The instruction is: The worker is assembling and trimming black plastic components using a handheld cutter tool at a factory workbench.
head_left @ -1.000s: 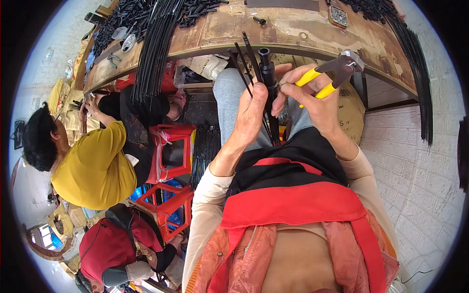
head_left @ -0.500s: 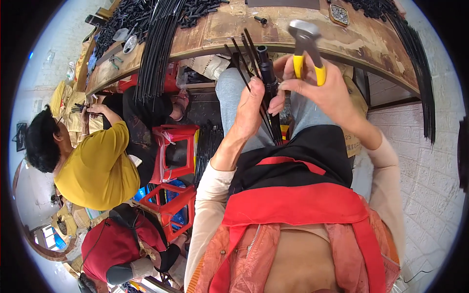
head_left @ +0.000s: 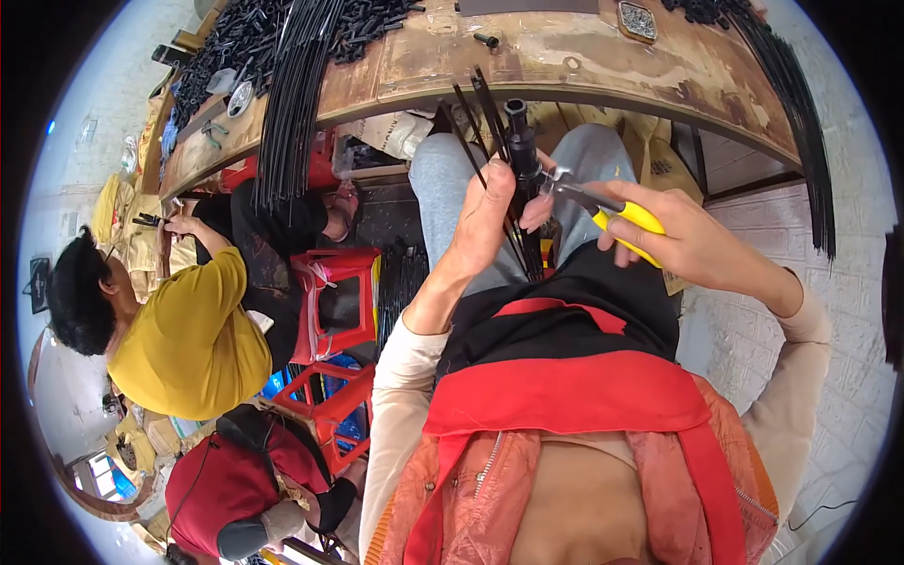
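My left hand (head_left: 492, 209) is wrapped round several thin black rods (head_left: 469, 118) and a thicker black stepped tube (head_left: 519, 141), held upright above my lap. In my right hand (head_left: 692, 235) are end-cutting pincers (head_left: 629, 221) with yellow grips, closed in on by my fingers. Their metal head points left and meets the side of the black tube, close to my left fingertips. What exactly sits between the jaws is too small to make out.
The worn wooden table (head_left: 424, 66) curves across the top, with a heap of black parts (head_left: 217, 56), long black rods (head_left: 294, 122) hanging over its edge, and a small tray of metal bits (head_left: 637, 21). Red stools (head_left: 341, 306) and two people, one in a yellow top (head_left: 193, 334), are at left.
The pincers have come down from above the tube and turned, so their head now points left against it. My right hand moved lower and to the right. My left hand keeps its hold.
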`<state>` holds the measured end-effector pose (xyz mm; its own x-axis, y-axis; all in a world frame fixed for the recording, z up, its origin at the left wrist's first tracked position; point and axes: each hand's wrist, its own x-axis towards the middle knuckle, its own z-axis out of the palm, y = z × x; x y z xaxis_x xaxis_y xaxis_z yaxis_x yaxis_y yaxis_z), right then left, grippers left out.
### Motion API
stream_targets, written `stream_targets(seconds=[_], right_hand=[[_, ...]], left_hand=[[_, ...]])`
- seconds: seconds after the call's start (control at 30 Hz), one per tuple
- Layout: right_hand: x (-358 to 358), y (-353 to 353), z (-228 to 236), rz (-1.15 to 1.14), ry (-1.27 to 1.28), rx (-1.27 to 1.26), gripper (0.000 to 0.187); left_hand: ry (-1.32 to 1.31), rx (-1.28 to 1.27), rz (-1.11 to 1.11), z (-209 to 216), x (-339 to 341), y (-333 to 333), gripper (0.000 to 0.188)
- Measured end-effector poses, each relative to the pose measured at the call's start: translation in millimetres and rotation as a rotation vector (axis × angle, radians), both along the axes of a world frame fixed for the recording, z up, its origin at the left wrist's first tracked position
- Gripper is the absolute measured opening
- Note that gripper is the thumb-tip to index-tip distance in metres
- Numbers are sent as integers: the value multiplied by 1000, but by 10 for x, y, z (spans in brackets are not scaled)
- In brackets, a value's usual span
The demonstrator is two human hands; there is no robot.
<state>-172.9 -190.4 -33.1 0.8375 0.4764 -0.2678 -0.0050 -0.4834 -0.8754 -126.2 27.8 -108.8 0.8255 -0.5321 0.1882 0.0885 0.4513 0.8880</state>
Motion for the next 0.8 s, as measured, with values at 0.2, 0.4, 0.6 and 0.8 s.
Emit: stream_targets(seconds=[0.2,0.4,0.6,0.8], right_hand=[[151,-143,281,64,214,-21,32],[298,-32,492,132,425,-145,41],[113,-176,195,60,69,-56,32],[350,-88,700,23,298,-396,42]], left_hand=[[-2,-29,-76,-26,3,-2,66],[-37,-40,-60,-78,-19,61,66],[-27,-56,-90,-90,76,49,68],[-5,-40,-120,-66,147,-54,65]])
